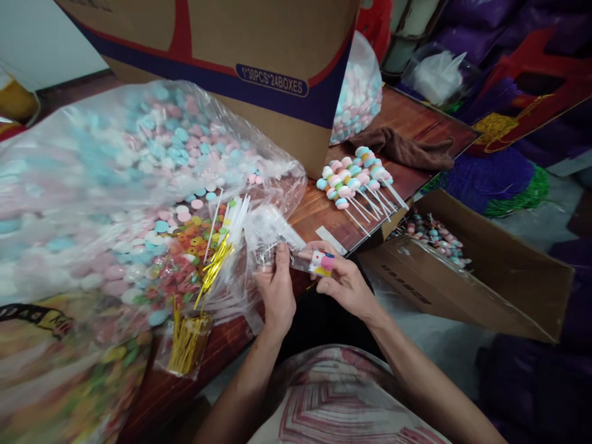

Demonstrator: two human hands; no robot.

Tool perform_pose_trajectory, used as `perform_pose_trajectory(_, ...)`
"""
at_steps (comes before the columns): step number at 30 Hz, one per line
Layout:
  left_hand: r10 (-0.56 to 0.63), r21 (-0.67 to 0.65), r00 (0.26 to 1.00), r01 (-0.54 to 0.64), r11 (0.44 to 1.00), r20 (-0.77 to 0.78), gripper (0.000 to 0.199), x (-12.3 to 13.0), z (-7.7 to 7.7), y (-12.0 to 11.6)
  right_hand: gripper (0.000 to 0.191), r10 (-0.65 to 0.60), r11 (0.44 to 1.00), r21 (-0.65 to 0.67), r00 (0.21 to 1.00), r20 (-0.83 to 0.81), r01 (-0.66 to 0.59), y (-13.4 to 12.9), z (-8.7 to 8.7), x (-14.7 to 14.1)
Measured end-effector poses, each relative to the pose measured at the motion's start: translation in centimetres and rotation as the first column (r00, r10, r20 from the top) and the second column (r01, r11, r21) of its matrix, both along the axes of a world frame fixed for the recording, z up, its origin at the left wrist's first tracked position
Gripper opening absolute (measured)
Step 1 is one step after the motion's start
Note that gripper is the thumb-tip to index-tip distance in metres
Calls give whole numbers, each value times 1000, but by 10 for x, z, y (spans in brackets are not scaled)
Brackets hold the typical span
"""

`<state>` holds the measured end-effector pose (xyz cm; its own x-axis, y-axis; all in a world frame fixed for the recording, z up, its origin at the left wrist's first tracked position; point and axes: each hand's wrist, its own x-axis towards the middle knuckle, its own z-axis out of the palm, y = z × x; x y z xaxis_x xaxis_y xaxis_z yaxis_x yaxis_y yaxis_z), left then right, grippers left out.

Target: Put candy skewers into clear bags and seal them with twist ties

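Observation:
My left hand (276,290) is closed with its thumb on top of a clear plastic bag (268,233) that has small dark print on it. From there the see-through film runs across to my right hand (349,287), whose fingers pinch a small clear packaging bag (322,262) with a colourful printed patch. I cannot tell whether both hands hold one piece of film or separate ones. Just left of my hands lie white sticks (238,219) and gold twist ties (215,268). Beyond them, marshmallow skewers (356,176) in pastel colours lie piled on the wooden table (305,213).
Big clear bags of pastel marshmallows (185,142) and ring-shaped gummies (192,240) spread over the left side. A tall cardboard carton (259,37) stands behind. An open carton (467,296) with skewers inside sits low at right. A brown cloth (407,148) lies at the far table edge.

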<state>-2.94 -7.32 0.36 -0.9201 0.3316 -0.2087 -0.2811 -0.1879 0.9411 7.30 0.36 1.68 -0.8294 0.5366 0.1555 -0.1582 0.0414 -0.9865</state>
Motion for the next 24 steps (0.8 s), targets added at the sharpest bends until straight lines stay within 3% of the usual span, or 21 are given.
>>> perform_pose_trajectory(4,-5,-12,998,4,1000,-60,30,0,2,-2,49,59,995,84,998,13,-60,6,-3,-1)
perform_pose_trajectory(8,-72,-17,997,73,997,18,34,-1,-2,-3,33,-9,983,182,1000,-13,11,10,-8,-4)
perform_pose_trajectory(12,-113,27,990,112,993,80,34,-1,-3,-2,17,-80,987,136,995,-59,88,9,-7,-11)
perform_pose_trajectory(20,-113,123,973,89,988,202,34,-1,13,-1,20,-60,998,8,996,-69,61,4,-6,-20)
perform_pose_trajectory(24,-92,93,985,79,993,147,35,-4,16,-1,22,-105,994,9,994,-41,106,-3,-6,-19)
